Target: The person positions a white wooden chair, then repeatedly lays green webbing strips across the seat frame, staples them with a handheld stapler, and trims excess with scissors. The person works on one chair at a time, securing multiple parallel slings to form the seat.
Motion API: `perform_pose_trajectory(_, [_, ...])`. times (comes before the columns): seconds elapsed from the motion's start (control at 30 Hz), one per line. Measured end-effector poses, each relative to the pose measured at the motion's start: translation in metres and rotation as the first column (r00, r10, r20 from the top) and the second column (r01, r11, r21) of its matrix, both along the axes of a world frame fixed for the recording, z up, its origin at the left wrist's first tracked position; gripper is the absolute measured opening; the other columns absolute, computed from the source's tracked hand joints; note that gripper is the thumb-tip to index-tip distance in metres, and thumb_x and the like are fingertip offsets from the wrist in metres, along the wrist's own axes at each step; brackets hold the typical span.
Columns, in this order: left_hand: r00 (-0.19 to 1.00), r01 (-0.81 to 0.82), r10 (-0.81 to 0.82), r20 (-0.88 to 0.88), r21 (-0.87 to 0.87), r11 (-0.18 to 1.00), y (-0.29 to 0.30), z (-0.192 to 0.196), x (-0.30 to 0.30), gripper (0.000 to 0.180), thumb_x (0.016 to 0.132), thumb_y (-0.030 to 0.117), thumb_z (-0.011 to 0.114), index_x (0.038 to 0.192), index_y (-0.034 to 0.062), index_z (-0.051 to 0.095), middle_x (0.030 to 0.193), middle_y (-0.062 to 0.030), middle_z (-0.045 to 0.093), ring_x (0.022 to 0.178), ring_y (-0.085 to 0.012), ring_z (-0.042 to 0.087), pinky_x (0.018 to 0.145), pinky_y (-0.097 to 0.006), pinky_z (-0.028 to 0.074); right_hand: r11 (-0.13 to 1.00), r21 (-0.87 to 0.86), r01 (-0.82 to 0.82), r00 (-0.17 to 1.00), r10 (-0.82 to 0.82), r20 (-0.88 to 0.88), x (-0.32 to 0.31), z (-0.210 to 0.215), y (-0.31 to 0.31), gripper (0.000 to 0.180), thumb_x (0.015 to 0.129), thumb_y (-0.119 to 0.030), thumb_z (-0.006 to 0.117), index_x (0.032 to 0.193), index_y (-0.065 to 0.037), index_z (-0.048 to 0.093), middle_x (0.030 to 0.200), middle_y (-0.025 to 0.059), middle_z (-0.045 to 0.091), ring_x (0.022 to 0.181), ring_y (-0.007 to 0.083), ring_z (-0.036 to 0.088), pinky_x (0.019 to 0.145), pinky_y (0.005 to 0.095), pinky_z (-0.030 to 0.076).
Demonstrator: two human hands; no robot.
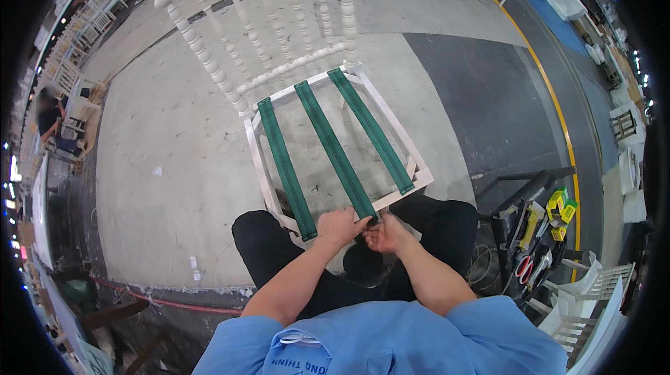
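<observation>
A white wooden chair [407, 126] with a turned-spindle back stands before me, its open seat frame tilted toward my knees. Three green webbing straps run from the back rail to the front rail: a left strap [285, 165], a middle strap [328, 134] and a right strap [370, 130]. My left hand [338, 227] is closed at the near end of the middle strap, its thumb pressing there on the front rail. Just beside it, below the rail, my right hand [388, 234] has its fingers curled together; what they pinch is hidden.
To my right a dark stand [504, 225] bears red-handled scissors [523, 268], a yellow-handled tool [532, 227] and yellow-green boxes [560, 207]. White chair parts [586, 284] lie beyond it. At the far left another person [52, 120] sits near stacked white chairs [105, 15].
</observation>
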State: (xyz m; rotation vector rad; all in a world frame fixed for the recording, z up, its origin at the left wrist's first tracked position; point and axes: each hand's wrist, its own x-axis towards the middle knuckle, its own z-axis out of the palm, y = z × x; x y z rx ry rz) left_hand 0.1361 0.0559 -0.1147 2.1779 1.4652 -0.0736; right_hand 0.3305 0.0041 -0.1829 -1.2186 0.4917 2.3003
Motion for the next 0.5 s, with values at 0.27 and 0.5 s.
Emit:
perform_pose_trajectory(0.27, [1.0, -0.008, 0.008, 0.017, 0.036, 0.999, 0.0, -0.004, 0.0, 0.068, 0.093, 0.072, 0.062, 0.094, 0.0049, 0.072, 0.087, -0.0169, 0.076, 0.081, -0.0365, 0.077, 0.069, -0.05, 0.06, 0.835, -0.172, 0.523, 0.851, -0.499, 0.162, -0.041, -0.014, 0.048, 0.055, 0.107, -0.058, 0.049, 0.102, -0.007, 0.067, 0.087, 0.0131, 0.065, 0.074, 0.0292, 0.062, 0.064, 0.0435, 0.053])
perform_pose_trajectory(0.5, [1.0, 0.003, -0.002, 0.021, -0.039, 0.999, 0.005, 0.001, 0.002, 0.066, 0.096, 0.069, 0.062, 0.095, 0.0034, 0.072, 0.09, -0.0176, 0.076, 0.086, -0.0361, 0.076, 0.072, -0.049, 0.06, 0.881, -0.074, 0.467, 0.833, -0.411, 0.369, -0.043, -0.046, 0.091, 0.053, 0.108, -0.055, 0.048, 0.101, -0.006, 0.067, 0.083, 0.011, 0.063, 0.071, 0.0274, 0.06, 0.062, 0.0426, 0.052])
